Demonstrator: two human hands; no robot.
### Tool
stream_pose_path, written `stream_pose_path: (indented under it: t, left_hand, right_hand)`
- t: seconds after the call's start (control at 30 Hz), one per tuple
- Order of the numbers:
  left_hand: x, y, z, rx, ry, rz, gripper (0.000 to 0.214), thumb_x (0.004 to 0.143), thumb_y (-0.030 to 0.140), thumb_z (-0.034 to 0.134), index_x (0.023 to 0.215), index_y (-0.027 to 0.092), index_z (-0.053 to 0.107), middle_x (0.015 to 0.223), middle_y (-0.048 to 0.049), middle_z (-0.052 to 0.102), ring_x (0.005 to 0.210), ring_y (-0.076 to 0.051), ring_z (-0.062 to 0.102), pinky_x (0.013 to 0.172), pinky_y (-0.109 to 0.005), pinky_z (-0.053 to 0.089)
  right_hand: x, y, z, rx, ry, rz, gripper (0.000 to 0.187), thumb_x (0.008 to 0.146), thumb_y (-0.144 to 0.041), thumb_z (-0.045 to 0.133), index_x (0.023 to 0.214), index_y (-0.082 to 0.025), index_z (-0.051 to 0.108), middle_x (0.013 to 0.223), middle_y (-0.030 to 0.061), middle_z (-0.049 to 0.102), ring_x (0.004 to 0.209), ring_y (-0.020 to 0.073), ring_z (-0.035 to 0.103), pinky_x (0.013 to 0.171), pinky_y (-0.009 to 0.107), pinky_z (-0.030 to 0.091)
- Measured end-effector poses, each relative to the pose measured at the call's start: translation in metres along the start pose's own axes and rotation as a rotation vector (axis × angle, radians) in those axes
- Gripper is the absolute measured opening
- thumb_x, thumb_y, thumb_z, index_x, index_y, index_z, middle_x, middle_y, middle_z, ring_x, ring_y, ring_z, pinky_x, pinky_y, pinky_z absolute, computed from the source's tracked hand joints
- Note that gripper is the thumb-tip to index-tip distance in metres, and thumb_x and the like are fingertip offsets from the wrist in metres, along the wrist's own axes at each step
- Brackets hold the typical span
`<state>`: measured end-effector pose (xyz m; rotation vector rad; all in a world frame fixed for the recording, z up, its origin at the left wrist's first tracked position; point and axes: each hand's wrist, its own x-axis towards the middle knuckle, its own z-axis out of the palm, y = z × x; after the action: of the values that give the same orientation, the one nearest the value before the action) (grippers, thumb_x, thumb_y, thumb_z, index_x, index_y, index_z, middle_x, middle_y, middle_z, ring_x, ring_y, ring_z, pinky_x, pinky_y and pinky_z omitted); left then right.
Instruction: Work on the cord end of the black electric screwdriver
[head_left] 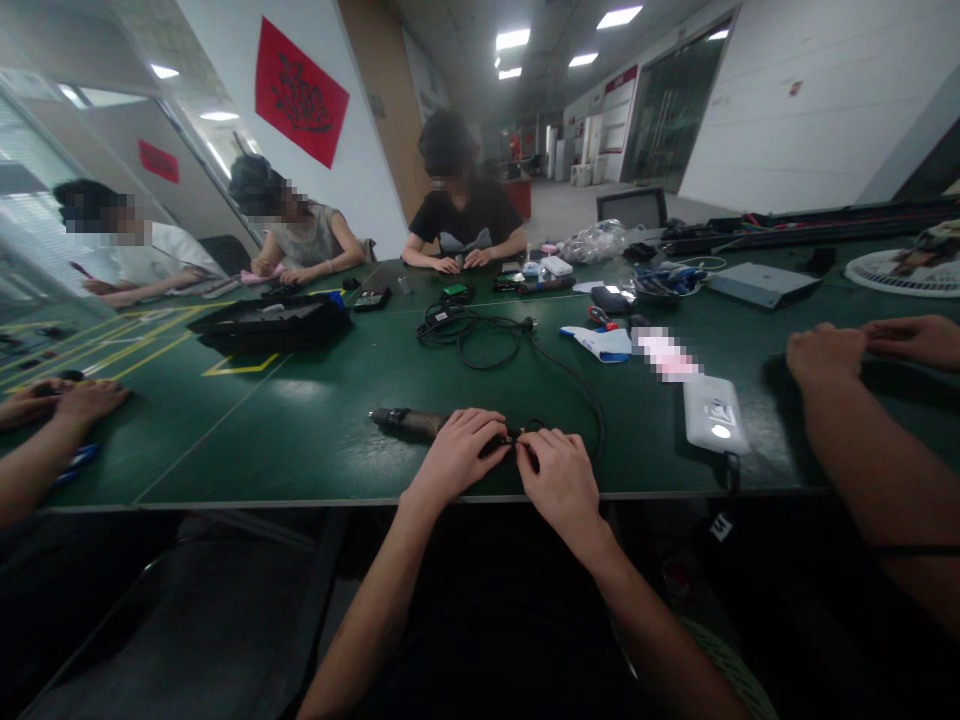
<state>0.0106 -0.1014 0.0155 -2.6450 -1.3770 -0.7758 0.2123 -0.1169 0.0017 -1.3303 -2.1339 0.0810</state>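
Observation:
My left hand (461, 455) lies curled over the rear end of a dark cylindrical tool (409, 423) that rests on the green table (300, 410) near its front edge. My right hand (559, 475) is closed in a pinch right beside it, fingertips on a small dark part at the tool's cable end. A black cable (577, 385) runs from there back to a loose coil (472, 335) mid-table.
A white power bank (716, 412) lies to the right. A co-worker's hands (832, 352) rest at the right edge, another's hand (71, 400) at the left. Three people sit at the far side. A black tray (274, 322), small gadgets and a grey box (761, 283) crowd the back.

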Motion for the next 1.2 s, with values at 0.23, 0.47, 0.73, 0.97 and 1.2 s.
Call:
stream_pose_path:
  t: [0.23,0.47,0.73,0.97,1.2]
  left_hand:
    - [0.0004,-0.0005,-0.0005,0.008,-0.013,0.038,0.014,0.1,0.024,0.063,0.113,0.027,0.068,0.131,-0.0034,0.069,0.122,-0.024,0.061,0.104,-0.044,0.047]
    - [0.0006,-0.0008,0.0017,0.0,-0.01,0.012,0.012,0.099,0.025,0.066,0.111,0.025,0.065,0.128,-0.0033,0.07,0.12,-0.023,0.062,0.103,-0.043,0.047]
    - [0.0009,-0.0009,0.0016,0.01,-0.007,0.011,0.01,0.1,0.026,0.065,0.11,0.025,0.065,0.128,-0.0042,0.07,0.12,-0.024,0.062,0.103,-0.044,0.048]
    - [0.0003,0.0004,0.0004,0.02,-0.014,0.006,0.011,0.099,0.026,0.066,0.11,0.025,0.064,0.129,-0.0034,0.069,0.119,-0.023,0.062,0.103,-0.043,0.048]
    - [0.001,0.0043,-0.0043,-0.004,-0.022,0.018,0.022,0.096,0.018,0.062,0.116,0.026,0.064,0.131,-0.0032,0.069,0.122,-0.024,0.061,0.104,-0.044,0.047]
  right_hand:
    - [0.0003,-0.0005,-0.0014,-0.007,-0.004,-0.006,0.022,0.106,-0.023,0.049,0.102,-0.023,0.071,0.1,0.0061,0.074,0.097,0.0223,0.062,0.087,0.037,0.037]
    - [0.0003,0.0007,0.0003,-0.009,-0.006,-0.009,0.022,0.106,-0.024,0.05,0.102,-0.023,0.071,0.101,0.0062,0.074,0.098,0.0223,0.062,0.088,0.037,0.037]
    - [-0.0005,0.0012,0.0015,-0.004,0.0,-0.007,0.024,0.107,-0.024,0.048,0.103,-0.023,0.072,0.101,0.0065,0.074,0.098,0.0228,0.062,0.088,0.037,0.037]
    - [-0.0002,0.0015,0.0009,0.002,-0.007,-0.007,0.024,0.107,-0.024,0.048,0.104,-0.023,0.072,0.102,0.0074,0.075,0.098,0.0231,0.063,0.088,0.038,0.038]
    - [0.0002,0.0005,-0.0002,0.0,-0.01,-0.004,0.024,0.107,-0.024,0.048,0.103,-0.023,0.071,0.102,0.0072,0.075,0.098,0.0234,0.062,0.087,0.038,0.037]
